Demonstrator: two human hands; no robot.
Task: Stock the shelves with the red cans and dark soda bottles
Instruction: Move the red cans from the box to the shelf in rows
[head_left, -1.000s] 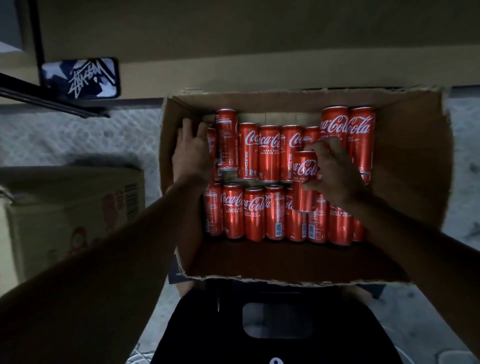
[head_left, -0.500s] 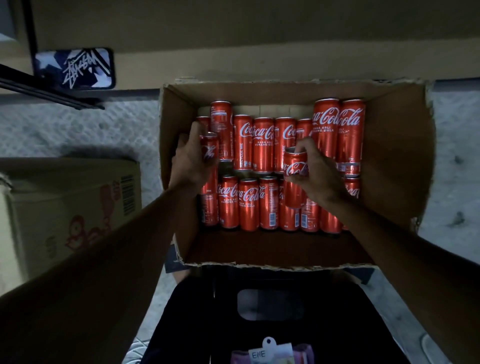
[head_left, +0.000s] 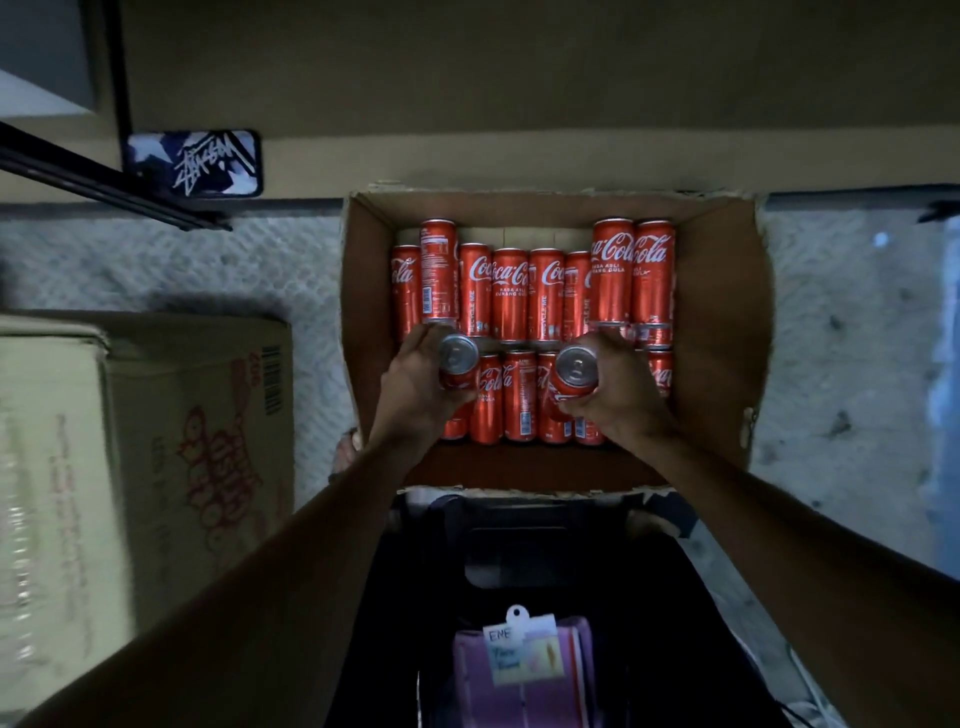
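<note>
Left hand (head_left: 415, 397) gripping left can (head_left: 458, 356), right hand (head_left: 626, 397) gripping right can (head_left: 574, 368). You're holding both above can-filled cardboard box (head_left: 727, 312), tops facing you.

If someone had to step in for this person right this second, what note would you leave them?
Hands: left hand holds a can; right hand holds a second can. Both cans are raised above the rows, tops toward the camera.
Things: other cans lie in rows in the open box.
Done: two cans picked up.
Left: shelve these two, then the rest. No shelf or soda bottles are in view.
</note>
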